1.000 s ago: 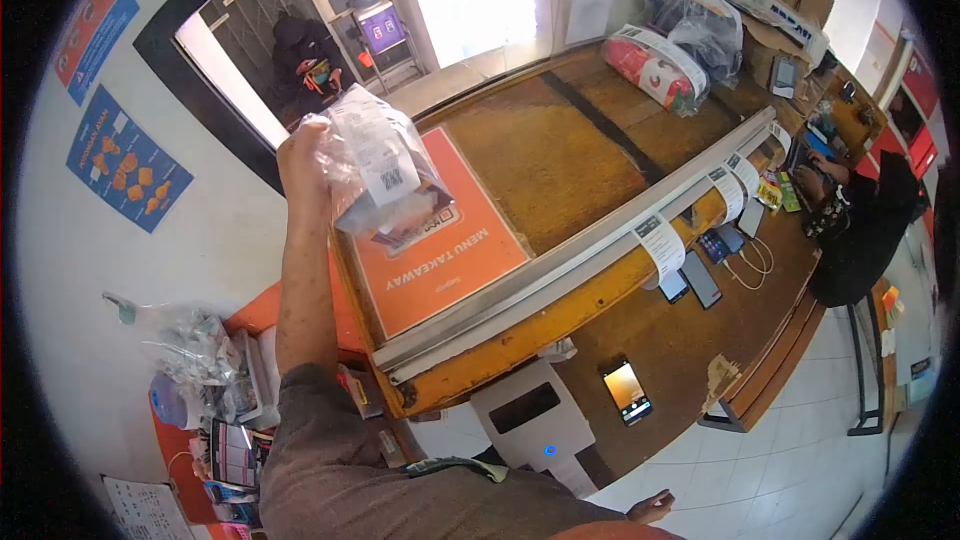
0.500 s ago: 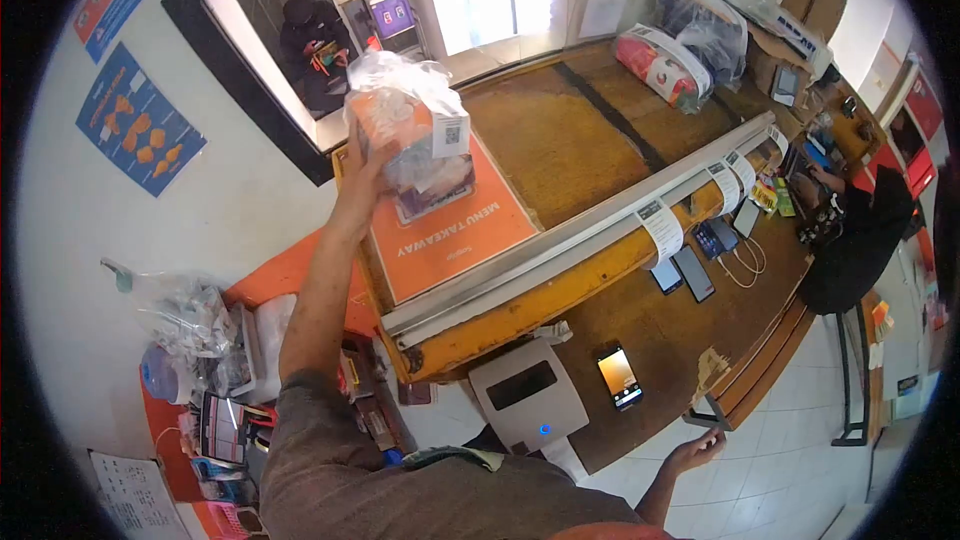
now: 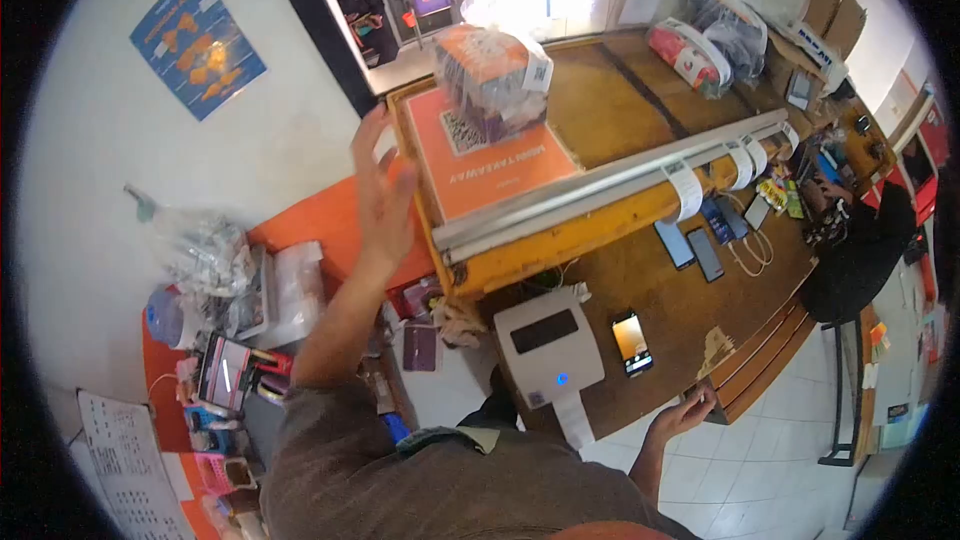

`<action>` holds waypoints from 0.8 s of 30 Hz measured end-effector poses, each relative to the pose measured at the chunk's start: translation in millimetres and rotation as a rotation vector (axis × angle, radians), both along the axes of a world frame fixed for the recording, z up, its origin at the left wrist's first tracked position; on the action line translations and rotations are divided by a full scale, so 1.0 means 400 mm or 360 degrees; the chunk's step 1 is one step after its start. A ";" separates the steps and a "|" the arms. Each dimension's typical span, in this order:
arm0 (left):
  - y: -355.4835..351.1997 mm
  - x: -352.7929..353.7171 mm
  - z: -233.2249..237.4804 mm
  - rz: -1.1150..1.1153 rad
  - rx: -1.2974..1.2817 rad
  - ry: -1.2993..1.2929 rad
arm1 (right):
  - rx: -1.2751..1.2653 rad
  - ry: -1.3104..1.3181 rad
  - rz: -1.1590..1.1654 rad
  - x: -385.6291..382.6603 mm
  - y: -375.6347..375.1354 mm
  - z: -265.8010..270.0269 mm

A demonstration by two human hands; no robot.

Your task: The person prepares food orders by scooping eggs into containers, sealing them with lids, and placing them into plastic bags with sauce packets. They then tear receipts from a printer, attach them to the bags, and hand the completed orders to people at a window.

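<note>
A clear plastic bag with an orange-topped box stands on the upper counter, over an orange takeaway menu sheet with a QR code. A white label is stuck on the bag's side. My left hand is open, fingers apart and empty, raised at the counter's left end and apart from the bag. Low on the right, my right hand hangs palm up by the desk's front edge, loosely open with nothing showing in it. Between them on the lower desk are a white label printer and a lit phone.
More phones lie under paper slips along the metal rail. Bagged goods are at the counter's far end. A person in black is at the right. Wrapped supplies crowd the left shelf; beyond the window is another person.
My left hand has let go of the bag and drawn back to the left; the bag now stands on the counter. The view has shifted, and my right hand's fingers are more curled.
</note>
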State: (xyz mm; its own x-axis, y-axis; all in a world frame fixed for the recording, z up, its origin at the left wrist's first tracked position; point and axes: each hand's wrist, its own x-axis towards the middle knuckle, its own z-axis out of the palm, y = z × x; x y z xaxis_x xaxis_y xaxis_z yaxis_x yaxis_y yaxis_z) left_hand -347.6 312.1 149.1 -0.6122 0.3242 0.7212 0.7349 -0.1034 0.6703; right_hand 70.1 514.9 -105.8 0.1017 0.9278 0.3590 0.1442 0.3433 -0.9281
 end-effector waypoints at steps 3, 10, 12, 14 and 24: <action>-0.211 0.157 -0.122 0.0363 -0.0372 0.0130 | 0.0065 -0.0057 0.0027 0.000 -0.022 0.019; -0.472 0.643 -0.315 0.0584 -0.0359 -0.0627 | 0.0085 0.0333 0.1067 -0.054 -0.134 0.086; -0.536 0.756 -0.319 0.0639 -0.0310 -0.0852 | -0.0017 0.0507 0.1396 -0.068 -0.202 0.110; -0.614 0.851 -0.295 0.0796 -0.0353 -0.0906 | -0.0353 0.0557 0.1743 -0.078 -0.283 0.116; -0.982 1.459 -0.346 0.1238 -0.0894 -0.1643 | 0.0834 -0.1728 0.3888 -0.060 -0.800 0.112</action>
